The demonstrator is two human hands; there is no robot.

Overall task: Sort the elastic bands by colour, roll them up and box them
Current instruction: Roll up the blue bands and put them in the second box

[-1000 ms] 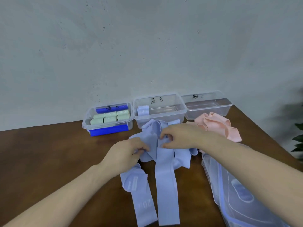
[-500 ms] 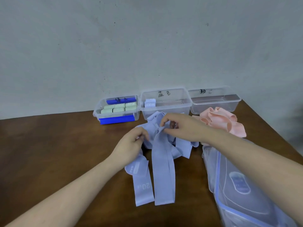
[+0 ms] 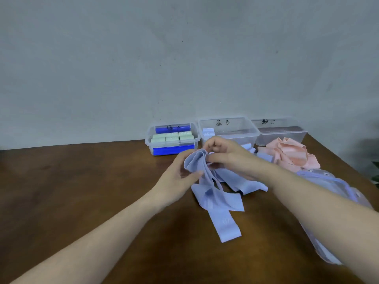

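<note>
you've lifted one end of a blue band point(image 3: 202, 173) off the counter point(image 3: 82, 191) since a moment ago; your left hand point(image 3: 178, 177) and right hand point(image 3: 221, 154) pinch it in curled fingers, tail trailing below, so rolling looks ready to start before the middle box point(image 3: 229, 130).

Both forearms reach forward over the table and meet near the middle. The left hand point(image 3: 178, 174) is raised a little, palm turned to the right, with its fingers and thumb closed around the fold of a blue elastic band point(image 3: 207, 179). The right hand point(image 3: 225, 154) is just beside it, knuckles up, its fingers curled and pinching the same band.
</note>
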